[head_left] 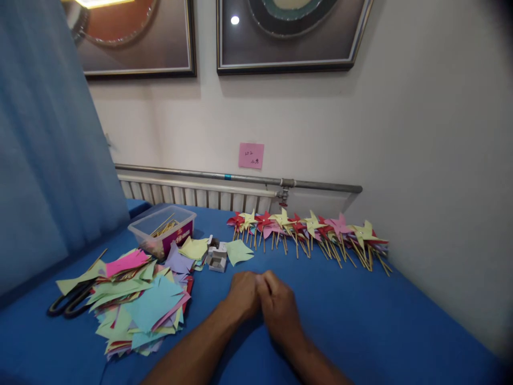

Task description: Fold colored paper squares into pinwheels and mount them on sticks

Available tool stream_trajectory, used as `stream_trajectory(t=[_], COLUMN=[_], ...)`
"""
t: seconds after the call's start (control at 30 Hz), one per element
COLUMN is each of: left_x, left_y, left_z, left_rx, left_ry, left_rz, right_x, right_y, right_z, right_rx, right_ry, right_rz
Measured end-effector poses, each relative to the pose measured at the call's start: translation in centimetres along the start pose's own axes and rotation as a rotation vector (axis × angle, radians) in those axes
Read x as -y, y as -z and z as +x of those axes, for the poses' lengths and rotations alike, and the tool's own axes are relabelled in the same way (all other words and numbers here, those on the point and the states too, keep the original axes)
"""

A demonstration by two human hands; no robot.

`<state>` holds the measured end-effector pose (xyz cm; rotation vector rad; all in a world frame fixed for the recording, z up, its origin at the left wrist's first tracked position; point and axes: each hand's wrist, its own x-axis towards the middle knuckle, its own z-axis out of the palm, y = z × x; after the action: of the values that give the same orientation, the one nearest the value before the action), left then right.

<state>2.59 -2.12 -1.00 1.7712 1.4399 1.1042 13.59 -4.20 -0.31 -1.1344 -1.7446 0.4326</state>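
Both hands meet above the blue cover, knuckles touching. My left hand (244, 291) is closed with its back toward me, its fingers curled out of sight. My right hand (280, 307) is closed too, its thumb pressed against the left hand. Whatever they hold, if anything, is hidden. Just beyond them lie a pale green cut paper square (239, 251) and a small open white box (217, 258). Left of the hands spreads a heap of coloured slit paper squares (154, 302). Behind to the right, finished paper pinwheels (312, 227) on sticks lie in a row.
A clear plastic tub (162, 230) with wooden sticks stands behind the paper heap. Black-handled scissors (72, 299) poke out at its left. A blue curtain (52, 133) hangs at left. A radiator (192, 195) and a metal pipe (320, 185) run along the wall.
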Motion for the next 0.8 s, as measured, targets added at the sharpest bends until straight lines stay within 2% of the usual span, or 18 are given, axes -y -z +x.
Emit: stream_trajectory(t=[0.07,0.13,0.27,0.37,0.5,0.63,0.7,0.8], left_x=[-0.7,-1.4,-2.7,-2.8,0.0,4.7,6.4,7.7], left_y=[0.1,0.0,0.8,3.4,9.1,14.0,15.1,15.3], left_z=[0.0,-0.2,-0.7,-2.1,-6.3,-11.1,-12.6,-13.5], left_rx=[0.033,0.005,-0.021,-0.008,-0.099,-0.299,-0.31,-0.324], left_ry=[-0.095,-0.153,-0.234,-0.229,-0.097,-0.198,-0.209,-0.23], left_rz=[0.185,0.348,0.55,0.664,0.843,0.911,0.984,1.072], right_x=[-1.6,-2.8,-3.2,-2.9,-2.5,-2.4,-2.5,-2.6], right_y=[0.4,0.5,0.0,-0.4,-0.7,-1.0,-1.2,-1.4], right_z=[0.9,1.5,1.8,1.5,1.2,1.0,1.0,0.9], right_rx=[-0.064,-0.144,-0.114,-0.074,-0.046,-0.022,-0.015,-0.022], right_ry=[-0.152,-0.238,-0.261,-0.237,-0.244,-0.251,-0.241,-0.232], right_rz=[0.103,0.175,0.194,0.145,0.108,0.094,0.096,0.094])
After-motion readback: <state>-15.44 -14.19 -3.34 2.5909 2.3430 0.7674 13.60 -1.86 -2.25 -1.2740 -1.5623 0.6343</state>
